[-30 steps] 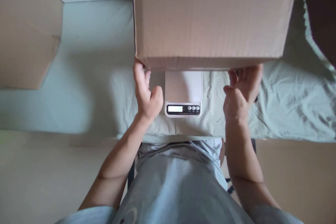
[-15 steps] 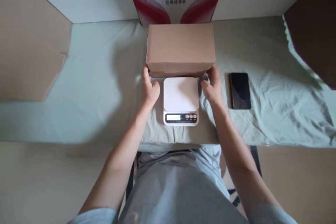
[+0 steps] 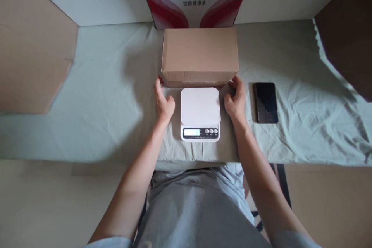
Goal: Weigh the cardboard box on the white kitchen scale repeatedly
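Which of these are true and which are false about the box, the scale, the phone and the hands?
1. The brown box sits on the scale. False: it lies on the cloth behind it.
2. The phone lies beside the right hand. True.
3. The left hand holds the phone. False: it is at the box's near left corner.
4. Nothing rests on the scale's white plate. True.
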Available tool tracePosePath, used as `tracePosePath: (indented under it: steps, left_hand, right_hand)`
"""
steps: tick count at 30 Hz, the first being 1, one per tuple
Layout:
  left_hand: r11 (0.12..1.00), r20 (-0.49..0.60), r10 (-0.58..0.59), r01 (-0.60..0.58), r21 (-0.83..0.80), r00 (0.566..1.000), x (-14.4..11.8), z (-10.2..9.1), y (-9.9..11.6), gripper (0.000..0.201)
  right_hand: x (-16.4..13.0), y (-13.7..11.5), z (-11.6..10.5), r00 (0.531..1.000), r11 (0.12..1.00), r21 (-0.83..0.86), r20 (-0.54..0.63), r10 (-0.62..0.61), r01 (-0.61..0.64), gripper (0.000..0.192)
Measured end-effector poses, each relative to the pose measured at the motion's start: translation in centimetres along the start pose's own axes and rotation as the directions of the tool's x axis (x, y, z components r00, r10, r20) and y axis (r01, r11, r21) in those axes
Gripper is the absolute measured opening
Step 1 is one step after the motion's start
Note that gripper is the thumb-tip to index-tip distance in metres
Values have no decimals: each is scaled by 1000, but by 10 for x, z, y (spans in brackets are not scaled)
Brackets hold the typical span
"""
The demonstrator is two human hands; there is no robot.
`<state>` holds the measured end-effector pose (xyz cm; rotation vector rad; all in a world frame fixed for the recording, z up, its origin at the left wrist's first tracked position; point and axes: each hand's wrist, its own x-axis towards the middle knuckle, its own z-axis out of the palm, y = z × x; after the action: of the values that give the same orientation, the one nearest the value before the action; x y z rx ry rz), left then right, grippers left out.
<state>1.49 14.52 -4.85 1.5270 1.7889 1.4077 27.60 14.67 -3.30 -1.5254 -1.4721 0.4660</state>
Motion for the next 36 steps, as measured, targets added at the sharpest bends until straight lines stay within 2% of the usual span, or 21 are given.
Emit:
tracePosePath:
  steps: [8,14,18,21,24,26,29,31,33,36]
  left_hand:
    - [1000,16,-18,18,3,1000,0,-2,3,81]
    - [996,38,53,-56,69,998,1,-3,1,85]
    - [994,88,-9,0,105,996,2,2,-8,81]
    - [995,111,-53,43,85,992,6,5,-10,81]
    - [997,123,-50,43,60,991,10,1,3,82]
    - [999,117,5,-11,49,993,9,-6,21,82]
    - [994,89,103,-106,37,991,-4,-22,53,83]
    - [993,67,106,-109,36,992,-23,-32,69,83]
    - [996,53,80,-82,37,995,-47,-41,75,83]
    - [998,41,42,-44,49,998,-82,-53,70,83]
  right_hand:
    - [0,1,-1,1000,998,-56,11,-26,26,61]
    - [0,0,-2,997,999,22,69,-44,43,78]
    - [1,0,-1,984,996,22,156,-87,85,80]
    - [4,-2,1,982,994,84,170,-86,73,79]
    - [7,-9,-3,985,984,170,149,-88,62,75]
    - [8,-19,-10,987,974,206,115,-114,89,70]
    - [-1,-40,-26,986,959,247,48,-159,142,61]
    - [-15,-54,-39,991,962,246,17,-131,123,59]
    - [-37,-63,-49,998,971,228,10,-68,64,61]
    - [-74,-62,-58,998,973,227,42,36,-45,60]
